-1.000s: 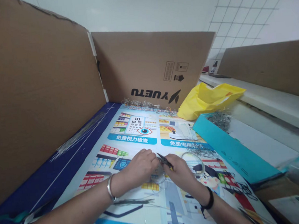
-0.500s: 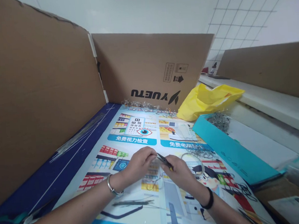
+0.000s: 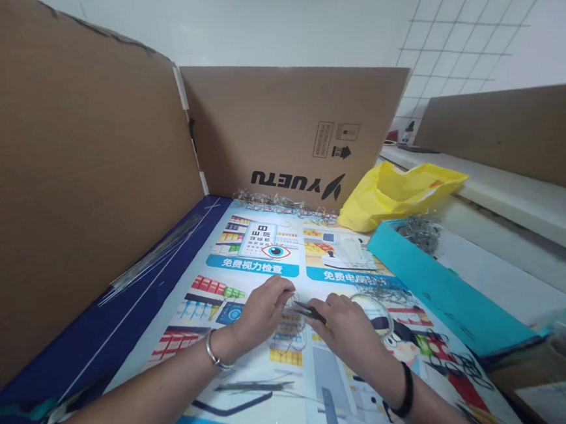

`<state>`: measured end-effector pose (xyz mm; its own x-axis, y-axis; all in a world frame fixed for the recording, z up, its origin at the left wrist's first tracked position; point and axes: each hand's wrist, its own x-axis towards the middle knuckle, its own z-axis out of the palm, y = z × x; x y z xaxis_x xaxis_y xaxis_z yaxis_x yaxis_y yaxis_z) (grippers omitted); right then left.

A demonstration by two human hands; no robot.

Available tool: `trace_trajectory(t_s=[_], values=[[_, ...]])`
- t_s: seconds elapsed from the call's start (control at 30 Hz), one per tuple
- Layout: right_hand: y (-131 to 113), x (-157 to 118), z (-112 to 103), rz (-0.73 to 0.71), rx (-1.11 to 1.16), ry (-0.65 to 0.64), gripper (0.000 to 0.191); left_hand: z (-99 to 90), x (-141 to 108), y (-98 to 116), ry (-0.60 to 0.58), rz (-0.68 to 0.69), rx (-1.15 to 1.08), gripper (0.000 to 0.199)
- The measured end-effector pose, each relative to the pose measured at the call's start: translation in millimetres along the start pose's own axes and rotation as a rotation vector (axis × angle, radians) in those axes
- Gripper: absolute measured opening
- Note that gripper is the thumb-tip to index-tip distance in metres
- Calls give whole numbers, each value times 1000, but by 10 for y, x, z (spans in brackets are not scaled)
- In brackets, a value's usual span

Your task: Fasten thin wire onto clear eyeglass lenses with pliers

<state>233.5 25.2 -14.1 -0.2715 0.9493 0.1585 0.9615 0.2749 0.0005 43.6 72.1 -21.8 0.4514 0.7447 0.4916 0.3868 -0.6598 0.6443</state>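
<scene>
My left hand (image 3: 267, 306), a silver bangle on its wrist, is closed in a pinch on a thin wire (image 3: 294, 297) at the middle of the printed poster (image 3: 297, 237). My right hand (image 3: 344, 328), with a black band, is wrapped round dark needle-nose pliers (image 3: 310, 311). Their jaws point left, slightly parted, close to the left fingertips; whether they touch the wire I cannot tell. Beneath the hands, thin wire loops (image 3: 293, 338) lie on the poster. Nearer me is a bundle of straight wires (image 3: 255, 386).
Cardboard panels (image 3: 276, 121) stand left and behind. Straight wires (image 3: 154, 258) lie on the blue strip. To the right are a wire coil (image 3: 389, 318), tangled wire pieces (image 3: 382, 288), dark loops (image 3: 464, 367), a yellow bag (image 3: 399, 193) and a teal box (image 3: 446, 297) holding wire pieces (image 3: 419, 235).
The pliers have drawn slightly away from my left fingertips, and their jaws now show apart. My right hand has shifted a little to the right. The view has tilted slightly.
</scene>
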Motion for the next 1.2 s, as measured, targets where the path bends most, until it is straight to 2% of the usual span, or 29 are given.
trace_trajectory(t_s=[0.13,0.23,0.33,0.43,0.57,0.7,0.77,0.9,1.03,1.2], values=[[-13,-6,-49,6,-92,-25,25,26,5,-14,36,-7,-47,14],[-20,1,-84,10,-84,-31,24,59,7,-13,160,-139,-154,12],[0,7,-98,11,6,1,27,77,9,-6,245,-240,-246,13],[53,12,-94,-12,156,63,35,66,18,-2,272,-254,-317,14],[125,22,-92,45,349,91,40,32,40,4,273,-265,-364,13],[156,38,-127,229,707,22,41,18,59,7,266,-247,-297,11],[158,45,-163,296,786,10,38,21,60,3,260,-234,-268,9],[144,61,-241,221,763,-37,28,42,40,4,252,-217,-266,10],[90,112,-266,284,882,-38,32,58,10,33,229,-197,-258,10],[-32,200,-208,276,1003,-86,30,56,-1,61,215,-179,-256,11]])
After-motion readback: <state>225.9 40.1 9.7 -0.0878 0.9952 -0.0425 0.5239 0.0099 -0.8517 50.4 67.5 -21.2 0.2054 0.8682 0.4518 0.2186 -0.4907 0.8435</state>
